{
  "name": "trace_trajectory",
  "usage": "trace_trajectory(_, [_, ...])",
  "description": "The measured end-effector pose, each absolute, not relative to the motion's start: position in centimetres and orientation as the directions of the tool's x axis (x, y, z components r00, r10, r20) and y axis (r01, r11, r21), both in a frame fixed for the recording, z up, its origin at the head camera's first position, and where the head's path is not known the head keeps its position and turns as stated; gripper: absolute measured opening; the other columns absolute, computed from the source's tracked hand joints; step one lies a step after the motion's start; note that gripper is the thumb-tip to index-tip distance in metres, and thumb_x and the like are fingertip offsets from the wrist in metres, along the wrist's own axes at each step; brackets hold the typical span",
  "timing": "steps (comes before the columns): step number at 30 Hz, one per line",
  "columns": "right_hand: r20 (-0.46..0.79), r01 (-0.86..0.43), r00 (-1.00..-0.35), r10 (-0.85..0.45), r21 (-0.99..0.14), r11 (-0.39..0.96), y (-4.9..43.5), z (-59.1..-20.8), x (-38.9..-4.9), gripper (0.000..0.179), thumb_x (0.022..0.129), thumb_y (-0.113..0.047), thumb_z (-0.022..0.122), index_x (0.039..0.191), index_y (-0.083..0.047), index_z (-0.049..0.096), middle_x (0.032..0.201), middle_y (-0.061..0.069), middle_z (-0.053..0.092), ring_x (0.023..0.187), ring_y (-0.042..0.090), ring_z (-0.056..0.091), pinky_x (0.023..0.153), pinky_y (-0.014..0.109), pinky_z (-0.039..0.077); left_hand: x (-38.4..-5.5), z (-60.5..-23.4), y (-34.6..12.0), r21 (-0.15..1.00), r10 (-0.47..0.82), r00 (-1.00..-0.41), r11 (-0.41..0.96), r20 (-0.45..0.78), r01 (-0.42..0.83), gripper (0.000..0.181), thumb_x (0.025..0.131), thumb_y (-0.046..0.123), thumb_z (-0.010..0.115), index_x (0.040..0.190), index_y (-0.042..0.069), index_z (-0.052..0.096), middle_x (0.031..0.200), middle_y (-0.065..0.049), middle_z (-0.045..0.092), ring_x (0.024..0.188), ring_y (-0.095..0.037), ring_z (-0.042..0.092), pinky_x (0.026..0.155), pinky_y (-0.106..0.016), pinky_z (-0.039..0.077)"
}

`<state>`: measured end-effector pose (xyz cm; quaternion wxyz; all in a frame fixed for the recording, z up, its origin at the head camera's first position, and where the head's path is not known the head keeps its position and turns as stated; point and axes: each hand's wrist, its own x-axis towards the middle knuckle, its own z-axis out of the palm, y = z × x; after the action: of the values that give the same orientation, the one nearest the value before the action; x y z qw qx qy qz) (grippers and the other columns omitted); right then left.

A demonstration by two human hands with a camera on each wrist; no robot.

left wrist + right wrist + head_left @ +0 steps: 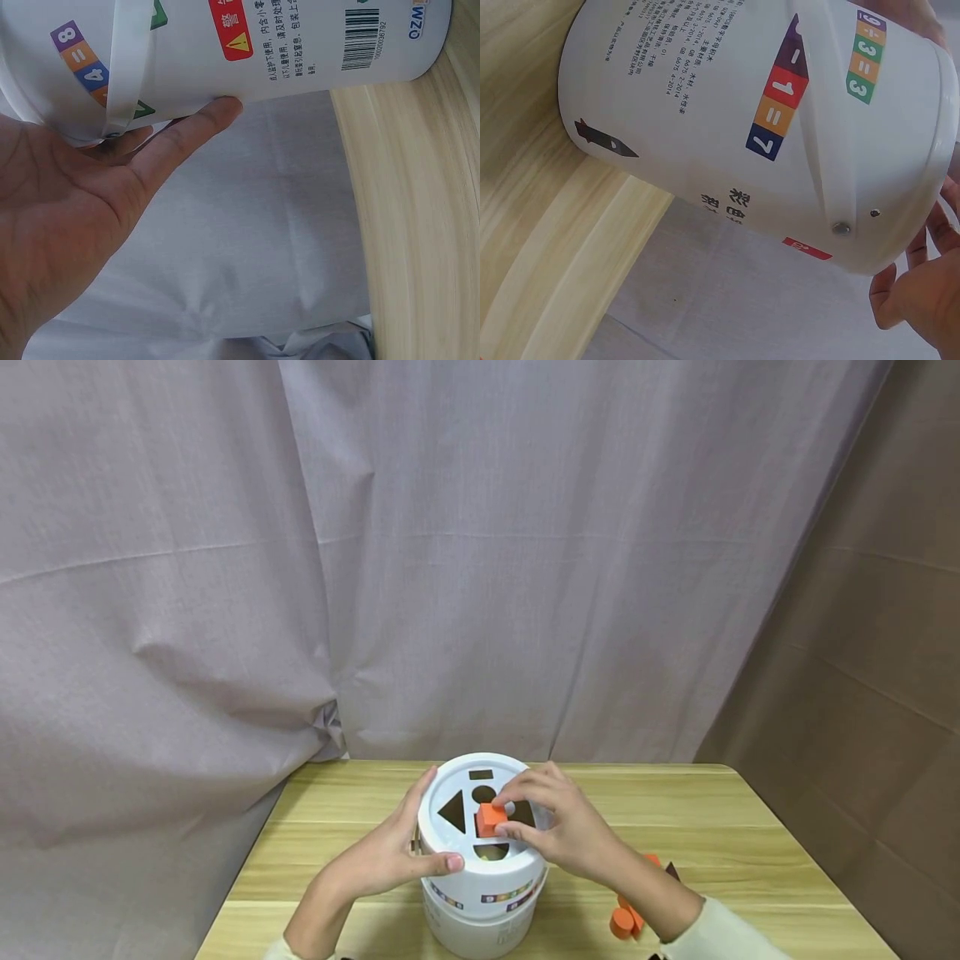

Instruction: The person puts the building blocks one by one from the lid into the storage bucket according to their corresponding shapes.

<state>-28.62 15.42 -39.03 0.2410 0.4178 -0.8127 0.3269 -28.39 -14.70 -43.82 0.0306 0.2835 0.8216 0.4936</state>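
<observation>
A white shape-sorter bucket [480, 893] stands upright on the wooden table, its lid [450, 768] cut with triangle, circle, rectangle and other holes. My right hand [558, 818] pinches an orange square block [491, 818] between thumb and fingers, right at the square hole in the lid's middle. With fingers and thumb spread, my left hand [393, 847] rests against the bucket's left side at the rim. In the left wrist view the left hand [90, 195] lies along the printed bucket wall. The right wrist view shows the right hand [922, 277] at the lid end; the block is hidden there.
Several orange blocks [622, 923] and a dark pointed piece [672, 871] lie on the table [765, 877] to the right, partly behind the right forearm. A grey curtain [525, 568] hangs behind the table's far edge.
</observation>
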Motion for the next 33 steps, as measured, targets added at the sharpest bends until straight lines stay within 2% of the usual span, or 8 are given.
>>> trace_trajectory(8, [0.644, -0.792, -0.589, -0.488, -0.339, 0.508, 15.9, -38.9, -28.1, 0.043, 0.081, -0.026, 0.100, 0.120, -0.023, 0.083, 0.124, -0.012, 0.079, 0.117, 0.012, 0.062, 0.100, 0.041, 0.052, -28.3, -43.8, -14.6, 0.829, 0.498, -0.836, 0.348, 0.232, 0.437, 0.130, 0.092, 0.040, 0.091, 0.179, 0.019, -0.004, 0.185, -0.021, 0.014, 0.167, -0.044, 0.028, 0.133, -0.069, 0.028])
trace_trajectory(15, [0.625, -0.767, -0.620, -0.474, -0.358, 0.533, 16.8, -38.4, -27.7, 0.041, 0.082, -0.026, 0.100, 0.120, -0.022, 0.083, 0.127, -0.010, 0.079, 0.118, 0.012, 0.062, 0.101, 0.043, 0.053, -28.4, -44.0, -14.6, 0.829, 0.498, -0.835, 0.347, 0.235, 0.440, 0.131, 0.092, 0.039, 0.092, 0.179, 0.019, -0.004, 0.185, -0.023, 0.013, 0.167, -0.046, 0.026, 0.133, -0.071, 0.026])
trace_trajectory(22, [0.603, -0.724, -0.663, -0.444, -0.366, 0.584, 18.4, -38.1, -27.5, 0.042, 0.084, -0.027, 0.099, 0.123, -0.023, 0.083, 0.134, -0.002, 0.079, 0.117, 0.008, 0.058, 0.100, 0.045, 0.057, -28.3, -43.8, -14.6, 0.834, 0.495, -0.837, 0.341, 0.233, 0.434, 0.131, 0.091, 0.037, 0.093, 0.179, 0.018, -0.003, 0.184, -0.025, 0.013, 0.168, -0.048, 0.024, 0.133, -0.072, 0.023])
trace_trajectory(29, [0.606, -0.685, -0.686, -0.401, -0.353, 0.637, 21.3, -38.8, -27.5, 0.043, 0.085, -0.027, 0.098, 0.124, -0.029, 0.082, 0.128, -0.012, 0.078, 0.119, 0.011, 0.061, 0.102, 0.055, 0.056, -28.3, -43.8, -14.7, 0.835, 0.496, -0.839, 0.346, 0.224, 0.428, 0.132, 0.091, 0.037, 0.093, 0.179, 0.018, -0.004, 0.185, -0.024, 0.010, 0.169, -0.048, 0.020, 0.134, -0.072, 0.020])
trace_trajectory(33, [0.627, -0.680, -0.676, -0.387, -0.328, 0.655, 23.1, -39.3, -27.4, 0.045, 0.084, -0.024, 0.099, 0.124, -0.033, 0.080, 0.126, -0.013, 0.079, 0.120, 0.014, 0.063, 0.104, 0.056, 0.055, -28.4, -43.8, -14.6, 0.831, 0.496, -0.838, 0.349, 0.228, 0.433, 0.132, 0.091, 0.037, 0.093, 0.179, 0.019, -0.004, 0.185, -0.024, 0.011, 0.169, -0.048, 0.021, 0.133, -0.073, 0.021])
